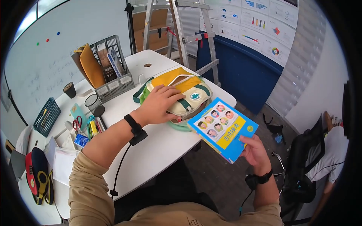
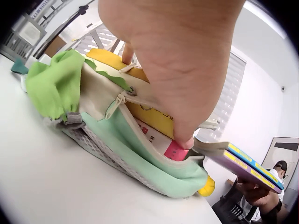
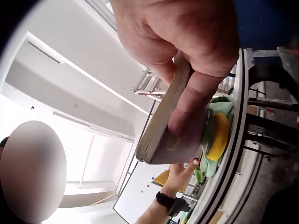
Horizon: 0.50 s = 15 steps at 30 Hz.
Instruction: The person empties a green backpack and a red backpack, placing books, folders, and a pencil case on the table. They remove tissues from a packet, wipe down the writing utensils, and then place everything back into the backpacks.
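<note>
A yellow, cream and green bag lies on the table, its zipped mouth parted. My left hand grips its upper side, fingers spread over the top and thumb at the opening. In the left wrist view, the bag shows yellow and white-and-pink items inside, beside the thumb of the left hand. My right hand holds thin stacked books just right of the bag, a blue cover with cartoon faces on top. The right wrist view shows the right hand pinching them, a purple cover on the other side.
A grey file rack with folders and books stands behind the bag. Left of it are a mesh cup, red scissors, pens and a blue basket. A ladder stands beyond the table; another person is at right.
</note>
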Available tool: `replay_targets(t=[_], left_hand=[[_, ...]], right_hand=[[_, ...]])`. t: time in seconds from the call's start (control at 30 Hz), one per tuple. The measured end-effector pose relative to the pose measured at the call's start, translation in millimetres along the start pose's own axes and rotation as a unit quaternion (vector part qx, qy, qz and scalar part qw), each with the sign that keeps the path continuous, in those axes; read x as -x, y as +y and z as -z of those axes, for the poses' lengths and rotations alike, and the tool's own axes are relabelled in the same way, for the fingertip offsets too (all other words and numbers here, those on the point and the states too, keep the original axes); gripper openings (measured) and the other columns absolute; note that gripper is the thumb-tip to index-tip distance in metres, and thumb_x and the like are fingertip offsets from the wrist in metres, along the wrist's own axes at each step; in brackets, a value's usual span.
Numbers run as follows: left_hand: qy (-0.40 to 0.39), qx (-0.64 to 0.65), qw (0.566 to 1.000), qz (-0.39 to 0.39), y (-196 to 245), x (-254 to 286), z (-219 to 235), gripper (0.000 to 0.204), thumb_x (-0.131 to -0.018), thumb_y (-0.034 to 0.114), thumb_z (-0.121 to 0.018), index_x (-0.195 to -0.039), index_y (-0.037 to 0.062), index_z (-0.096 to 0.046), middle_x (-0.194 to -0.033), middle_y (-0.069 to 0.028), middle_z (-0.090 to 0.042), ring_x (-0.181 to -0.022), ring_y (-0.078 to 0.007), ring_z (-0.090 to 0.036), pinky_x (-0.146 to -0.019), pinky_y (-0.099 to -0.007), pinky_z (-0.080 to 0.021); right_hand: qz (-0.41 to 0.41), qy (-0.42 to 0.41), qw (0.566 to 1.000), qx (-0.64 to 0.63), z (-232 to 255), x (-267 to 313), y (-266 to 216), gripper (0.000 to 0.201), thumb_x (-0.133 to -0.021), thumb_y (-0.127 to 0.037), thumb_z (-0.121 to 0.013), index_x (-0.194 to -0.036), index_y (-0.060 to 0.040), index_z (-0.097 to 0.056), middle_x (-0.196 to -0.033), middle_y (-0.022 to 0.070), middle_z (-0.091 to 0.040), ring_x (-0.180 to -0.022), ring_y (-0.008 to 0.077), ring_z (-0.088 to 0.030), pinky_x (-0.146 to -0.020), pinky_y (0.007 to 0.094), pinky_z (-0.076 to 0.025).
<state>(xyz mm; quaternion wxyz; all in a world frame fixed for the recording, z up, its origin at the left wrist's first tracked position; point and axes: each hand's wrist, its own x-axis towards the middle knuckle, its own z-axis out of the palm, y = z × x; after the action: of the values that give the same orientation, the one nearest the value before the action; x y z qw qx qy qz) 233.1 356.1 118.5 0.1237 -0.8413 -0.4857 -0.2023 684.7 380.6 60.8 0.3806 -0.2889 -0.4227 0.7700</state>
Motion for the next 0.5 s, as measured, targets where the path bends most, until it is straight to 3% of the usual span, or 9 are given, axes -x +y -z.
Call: replay_targets(t=[0.1, 0.3, 0.5], left_hand=[[-0.040, -0.037, 0.998, 0.001, 3.9, -7.3, 13.8, 0.080, -0.080, 0.038, -0.097, -0.150, 0.0138, -0.066, -0.150, -0.0109, -0.068, -0.141, -0.0309, -0.061, -0.124, -0.0529, -0.040], [-0.038, -0.143, 0.986, -0.070, -6.5, -11.2, -1.7, 0.084, -0.077, 0.036, -0.094, -0.150, 0.0091, -0.062, -0.146, -0.0104, -0.069, -0.136, -0.0300, -0.064, -0.121, -0.0490, -0.043], [0.096, -0.159, 0.981, -0.058, -14.5, -21.3, -3.6, 0.079, -0.081, 0.033, -0.088, -0.150, 0.0041, -0.061, -0.142, -0.0152, -0.070, -0.128, -0.0336, -0.068, -0.117, -0.0488, -0.047]], right_hand=[[-0.022, -0.003, 1.000, 0.010, -3.0, -2.0, -1.9, 0.043, -0.108, -0.008, -0.072, -0.147, 0.0081, -0.061, -0.128, 0.0204, -0.081, -0.100, 0.0303, -0.085, -0.077, 0.0474, -0.075], [-0.048, -0.027, 0.998, 0.031, -6.1, -5.2, -8.3, 0.041, -0.107, -0.003, -0.070, -0.146, 0.0086, -0.062, -0.128, 0.0209, -0.081, -0.098, 0.0301, -0.086, -0.076, 0.0475, -0.075], [-0.081, -0.059, 0.995, 0.023, -12.7, -4.5, -13.8, 0.040, -0.107, -0.008, -0.073, -0.142, 0.0094, -0.065, -0.123, 0.0189, -0.081, -0.101, 0.0280, -0.085, -0.078, 0.0466, -0.075]])
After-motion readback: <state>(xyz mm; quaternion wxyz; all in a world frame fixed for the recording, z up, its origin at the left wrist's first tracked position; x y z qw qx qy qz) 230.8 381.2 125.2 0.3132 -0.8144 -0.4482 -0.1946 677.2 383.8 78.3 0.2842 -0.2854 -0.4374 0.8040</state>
